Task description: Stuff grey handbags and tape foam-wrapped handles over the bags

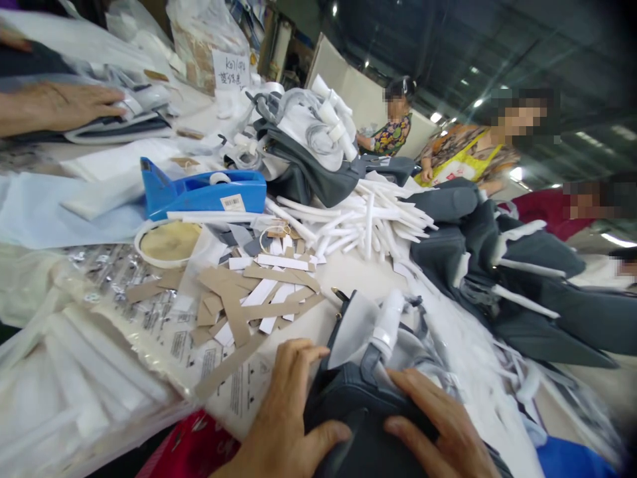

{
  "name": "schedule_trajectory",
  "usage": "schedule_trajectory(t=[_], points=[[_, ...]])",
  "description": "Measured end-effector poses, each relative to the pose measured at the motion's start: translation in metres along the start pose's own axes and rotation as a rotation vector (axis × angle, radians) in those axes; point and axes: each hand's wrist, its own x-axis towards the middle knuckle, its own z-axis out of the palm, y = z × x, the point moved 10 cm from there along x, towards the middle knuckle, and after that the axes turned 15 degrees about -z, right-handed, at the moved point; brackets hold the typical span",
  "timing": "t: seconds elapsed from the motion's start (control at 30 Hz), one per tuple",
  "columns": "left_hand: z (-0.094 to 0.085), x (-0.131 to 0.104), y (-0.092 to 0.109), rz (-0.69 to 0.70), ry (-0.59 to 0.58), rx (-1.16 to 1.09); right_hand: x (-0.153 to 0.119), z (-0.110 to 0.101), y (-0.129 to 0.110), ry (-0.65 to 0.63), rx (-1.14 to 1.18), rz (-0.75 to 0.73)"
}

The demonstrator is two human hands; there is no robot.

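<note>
At the lower centre of my view, I have the left hand [291, 415] and right hand [444, 425] clasping a dark bag [367, 408] from either side.

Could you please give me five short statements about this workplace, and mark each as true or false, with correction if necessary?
1. The person's left hand and right hand both touch the dark bag. True.
2. The tape dispenser is red. False: the tape dispenser is blue.
3. White rods lie in a loose heap. True.
4. The cardboard strips are stacked in one neat pile. False: the cardboard strips lie scattered, many overlapping at different angles.
5. A co-worker wears a yellow apron. True.
</note>
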Motion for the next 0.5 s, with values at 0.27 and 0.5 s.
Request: schedule_trajectory(t=[0.27,0.5], points=[[0.039,0.023,0.025,-0.025,-0.293,-0.149,0.03,0.007,-0.013,-0.208,0.4,0.053],[0.049,0.03,0.024,-0.062,-0.346,-0.034,0.026,-0.017,-0.02,-0.044,0.321,-0.059]])
